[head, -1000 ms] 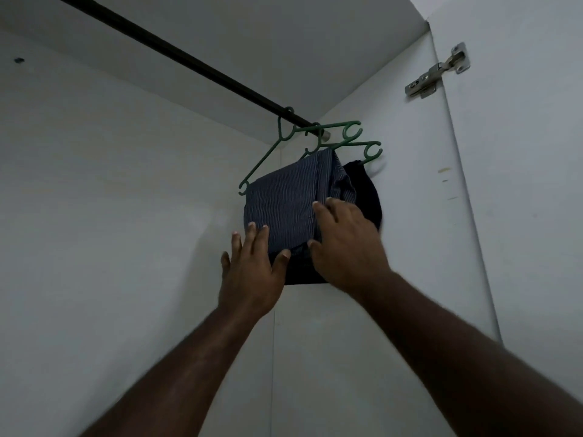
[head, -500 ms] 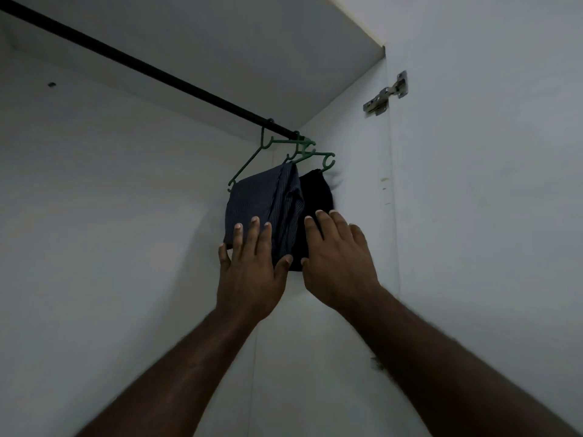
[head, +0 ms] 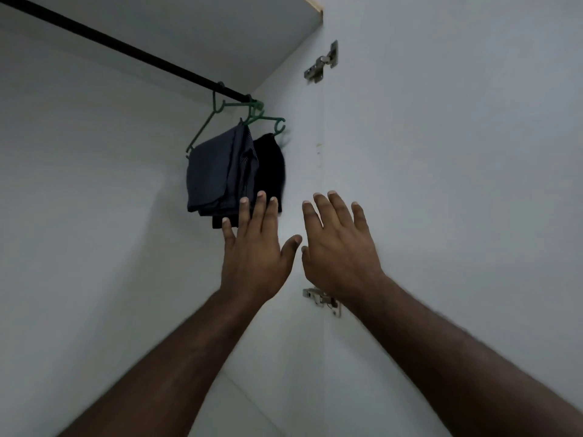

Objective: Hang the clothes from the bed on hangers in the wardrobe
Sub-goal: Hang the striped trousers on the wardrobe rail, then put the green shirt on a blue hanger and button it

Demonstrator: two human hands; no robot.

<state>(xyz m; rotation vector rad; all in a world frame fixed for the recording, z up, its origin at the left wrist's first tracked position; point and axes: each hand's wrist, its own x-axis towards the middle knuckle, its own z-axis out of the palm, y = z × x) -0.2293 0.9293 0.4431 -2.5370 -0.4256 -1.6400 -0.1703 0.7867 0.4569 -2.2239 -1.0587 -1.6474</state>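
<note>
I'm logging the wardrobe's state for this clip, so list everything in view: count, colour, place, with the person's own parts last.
Black metal hanging rail: one, black, running from upper left to the wardrobe's right inner wall.
Green plastic hangers: at least two, exact count unclear, green, hooked at the rail's right end.
Dark blue striped folded garment: one, dark blue, draped over the nearer hanger.
Black folded garment: one, black, hanging behind the blue one, nearer the wall.
Silver metal door hinges: two, silver, upper one near the top, lower one beside the right wrist.
White wardrobe panels: white, all around.
Left hand: one, fingers straight, fingertips in front of the garments' lower edge.
Right hand: one, fingers spread, holding nothing.
</note>
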